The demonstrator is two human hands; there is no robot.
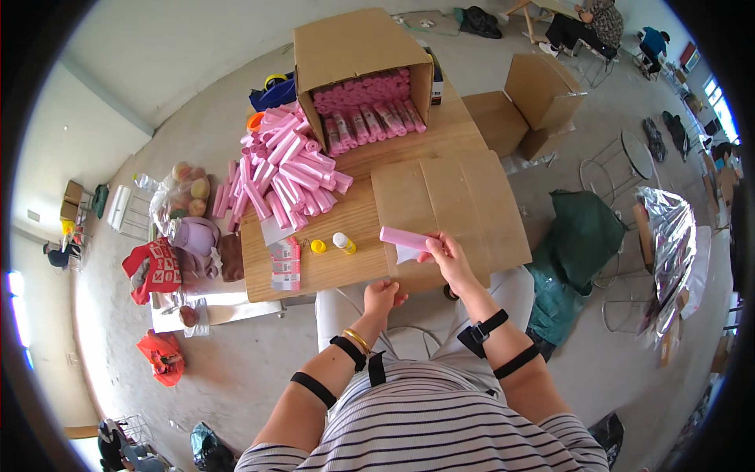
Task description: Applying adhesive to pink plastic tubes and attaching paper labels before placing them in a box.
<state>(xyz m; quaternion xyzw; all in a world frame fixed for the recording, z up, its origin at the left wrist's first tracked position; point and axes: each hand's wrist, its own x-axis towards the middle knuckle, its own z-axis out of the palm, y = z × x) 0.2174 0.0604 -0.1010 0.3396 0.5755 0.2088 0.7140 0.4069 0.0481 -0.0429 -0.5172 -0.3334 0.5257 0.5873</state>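
Note:
In my right hand is a pink roll, gripped at its right end above the cardboard sheet, with a whitish flap hanging below it. My left hand is at the table's front edge, fingers curled together; what they hold, if anything, cannot be made out. On the wood to the left stand an uncapped glue stick and its yellow cap. Beside them lie printed red-and-white labels. A heap of loose pink rolls covers the table's left side.
An open carton at the back holds stacked pink rolls, the front ones labelled. A flattened cardboard sheet covers the table's right part. Another open box and a green sack are at the right. A bag of fruit sits left.

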